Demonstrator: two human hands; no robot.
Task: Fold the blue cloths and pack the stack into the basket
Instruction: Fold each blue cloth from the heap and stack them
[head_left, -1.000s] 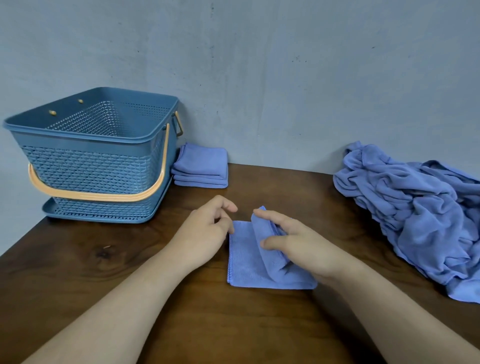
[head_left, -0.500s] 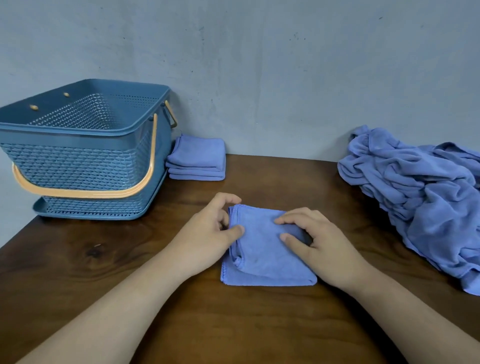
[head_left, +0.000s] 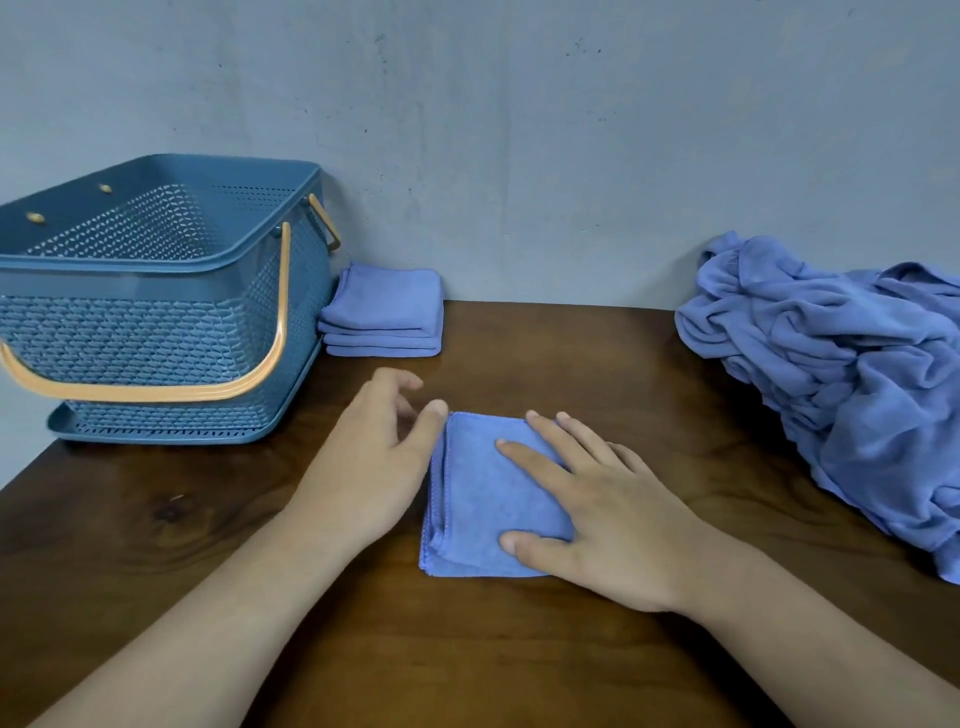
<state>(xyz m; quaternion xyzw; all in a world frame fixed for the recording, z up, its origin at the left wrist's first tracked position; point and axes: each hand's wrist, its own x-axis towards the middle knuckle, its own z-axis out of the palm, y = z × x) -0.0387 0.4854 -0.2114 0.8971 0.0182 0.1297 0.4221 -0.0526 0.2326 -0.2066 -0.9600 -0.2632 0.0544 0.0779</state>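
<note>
One folded cloth (head_left: 475, 501) under right hand (head_left: 615, 522), fingers straight; left hand (head_left: 374, 467) at its edge, fingers relaxed

A single wide-angle camera, worn on the person's head, looks from above the near edge of the table (head_left: 519, 649). It faces forward and down across the table toward the grey wall (head_left: 519, 130) at the table's far edge. The camera sits close: both forearms enter from the bottom of the view, and the left hand (head_left: 374, 467) and right hand (head_left: 613, 519) lie at the table's middle. The basket (head_left: 156, 338) at the table's far left and the cloth pile (head_left: 841, 389) at its far right are both cut by the frame's sides.
</note>
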